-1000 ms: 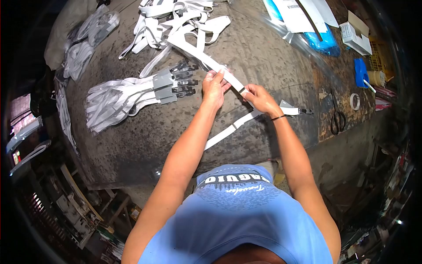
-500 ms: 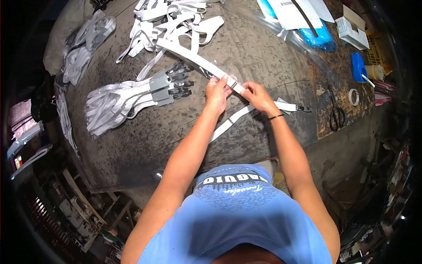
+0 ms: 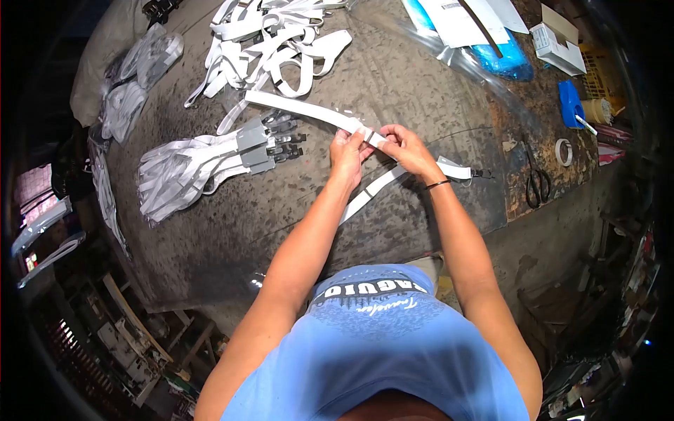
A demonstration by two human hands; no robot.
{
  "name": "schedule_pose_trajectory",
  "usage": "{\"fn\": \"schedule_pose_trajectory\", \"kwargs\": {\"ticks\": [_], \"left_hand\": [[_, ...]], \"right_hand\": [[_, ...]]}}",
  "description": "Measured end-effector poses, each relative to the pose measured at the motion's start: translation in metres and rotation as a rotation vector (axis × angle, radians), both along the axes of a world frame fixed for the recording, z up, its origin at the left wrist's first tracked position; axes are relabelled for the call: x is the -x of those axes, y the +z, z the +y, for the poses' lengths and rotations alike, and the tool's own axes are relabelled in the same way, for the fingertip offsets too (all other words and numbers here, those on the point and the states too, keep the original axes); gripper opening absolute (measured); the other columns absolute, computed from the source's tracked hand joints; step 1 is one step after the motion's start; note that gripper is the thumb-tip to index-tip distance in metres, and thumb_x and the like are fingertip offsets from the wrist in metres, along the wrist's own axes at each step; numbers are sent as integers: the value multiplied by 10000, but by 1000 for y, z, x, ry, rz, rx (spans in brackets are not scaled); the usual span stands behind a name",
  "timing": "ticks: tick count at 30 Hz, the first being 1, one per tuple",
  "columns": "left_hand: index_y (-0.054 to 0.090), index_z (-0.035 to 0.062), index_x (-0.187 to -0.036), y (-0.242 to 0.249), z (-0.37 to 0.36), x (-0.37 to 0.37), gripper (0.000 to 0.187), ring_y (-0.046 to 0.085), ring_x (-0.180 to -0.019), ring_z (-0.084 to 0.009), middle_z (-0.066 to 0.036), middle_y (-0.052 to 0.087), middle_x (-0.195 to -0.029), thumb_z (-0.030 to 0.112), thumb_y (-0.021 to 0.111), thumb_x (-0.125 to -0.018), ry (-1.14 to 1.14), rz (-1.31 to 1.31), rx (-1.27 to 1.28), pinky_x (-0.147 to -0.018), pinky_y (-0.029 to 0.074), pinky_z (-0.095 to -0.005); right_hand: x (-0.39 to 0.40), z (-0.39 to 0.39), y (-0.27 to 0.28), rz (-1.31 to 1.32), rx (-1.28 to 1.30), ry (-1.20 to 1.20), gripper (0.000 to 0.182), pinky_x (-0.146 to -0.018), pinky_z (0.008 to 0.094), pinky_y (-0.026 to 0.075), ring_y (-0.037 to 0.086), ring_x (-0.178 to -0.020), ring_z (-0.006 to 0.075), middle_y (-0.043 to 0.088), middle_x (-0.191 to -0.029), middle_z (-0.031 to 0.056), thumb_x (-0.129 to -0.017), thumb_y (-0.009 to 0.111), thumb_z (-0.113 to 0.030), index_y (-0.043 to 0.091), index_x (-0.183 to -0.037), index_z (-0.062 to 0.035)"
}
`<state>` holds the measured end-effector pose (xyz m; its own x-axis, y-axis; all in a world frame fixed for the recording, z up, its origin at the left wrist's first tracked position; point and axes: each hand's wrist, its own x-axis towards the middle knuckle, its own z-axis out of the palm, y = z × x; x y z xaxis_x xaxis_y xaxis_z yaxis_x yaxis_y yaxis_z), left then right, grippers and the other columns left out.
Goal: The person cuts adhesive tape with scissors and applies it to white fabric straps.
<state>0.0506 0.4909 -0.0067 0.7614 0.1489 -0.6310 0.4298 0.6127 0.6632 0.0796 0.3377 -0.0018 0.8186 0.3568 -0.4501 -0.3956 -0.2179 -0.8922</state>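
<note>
A white strap point(image 3: 302, 109) stretches across both my hands, with a dark band or slider on it between them. My left hand point(image 3: 349, 152) pinches it between thumb and fingers. Just to the right, my right hand point(image 3: 405, 149) grips the strap's near end, which the fingers partly hide. Below the hands another white strap point(image 3: 378, 188) lies on the table, running under my right wrist to a black buckle point(image 3: 481, 173). Left of my hands rests a bundle of packed white straps point(image 3: 186, 168) with grey cards point(image 3: 254, 145) and black buckles point(image 3: 284, 137).
Loose white straps point(image 3: 263, 45) are heaped at the back of the dark table point(image 3: 232, 245). Bagged straps point(image 3: 133, 88) lie at the left edge. Black scissors point(image 3: 538, 184), a tape roll point(image 3: 564, 152), a blue dispenser point(image 3: 571, 105), a white box point(image 3: 558, 52) and blue plastic packs point(image 3: 509, 63) are on the right.
The held strap's far end has swung down and toward me, away from the heap. Both hands keep their hold in nearly the same place.
</note>
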Motion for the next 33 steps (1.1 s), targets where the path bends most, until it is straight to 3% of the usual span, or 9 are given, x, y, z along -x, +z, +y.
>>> {"fn": "schedule_pose_trajectory", "kwargs": {"ticks": [5,8,12,16,20,27,29,32,33], "left_hand": [[479,108,-1207,7,4,2,316,608,-1010,-210,-84,613,-1133,201,602,-932,-49,-43,-33,-848,508,-384],[429,141,-1288,13,43,-11,409,576,-1084,-250,-96,579,-1213,316,577,-950,176,-147,186,-901,480,-450],[403,128,-1319,13,114,-40,418,560,-1144,-308,-139,558,-1248,249,562,-953,374,-344,142,-998,440,-481],[433,148,-1273,42,170,-70,325,590,-1064,-269,-113,572,-1198,183,526,-964,371,-452,-11,-868,505,-449],[318,171,-1378,59,226,-106,513,628,-981,-311,-162,565,-1191,153,583,-939,424,-519,-108,-805,530,-441],[405,95,-1349,91,313,-174,408,678,-872,-278,-172,605,-1162,257,509,-989,372,-369,-390,-640,572,-331],[368,47,-1388,95,345,-195,522,626,-1048,-307,-196,542,-1290,357,493,-987,257,-329,-525,-814,550,-410],[305,-4,-1433,125,335,-199,703,348,-1347,-358,-242,398,-1422,447,524,-940,240,-81,-1236,-1109,286,-451],[305,-4,-1433,121,332,-192,703,348,-1347,-358,-242,398,-1422,447,524,-940,239,-81,-1233,-1109,286,-451]], "right_hand": [[-4,-2,-10,-219,205,74,219,-703,323,467,579,-763,176,625,-814,80,-876,593,-212,624,-982,-22],[-1,-4,4,-258,212,72,194,-700,336,463,576,-747,191,622,-787,105,-875,565,-187,616,-942,-12],[-2,-6,4,-219,256,110,199,-674,324,452,557,-710,176,595,-742,96,-873,568,-201,615,-916,-13],[-3,-4,7,-219,268,120,212,-659,314,440,535,-692,165,576,-722,86,-877,563,-217,610,-909,-13],[-4,-9,2,-217,213,103,219,-642,310,432,520,-676,154,558,-701,74,-880,560,-223,610,-913,-13],[-4,-19,-4,-53,149,46,152,-591,246,379,451,-659,74,510,-699,-19,-905,546,-152,603,-916,-12],[-3,-21,-4,-69,120,40,155,-582,242,369,440,-653,71,503,-708,-32,-910,548,-152,597,-927,-5],[-4,-20,3,-25,82,2,135,-579,227,352,418,-650,56,488,-720,-59,-915,550,-144,593,-924,-16],[-5,-20,3,1,69,-9,127,-579,221,346,412,-652,51,483,-724,-64,-916,551,-142,594,-920,-23]]}}
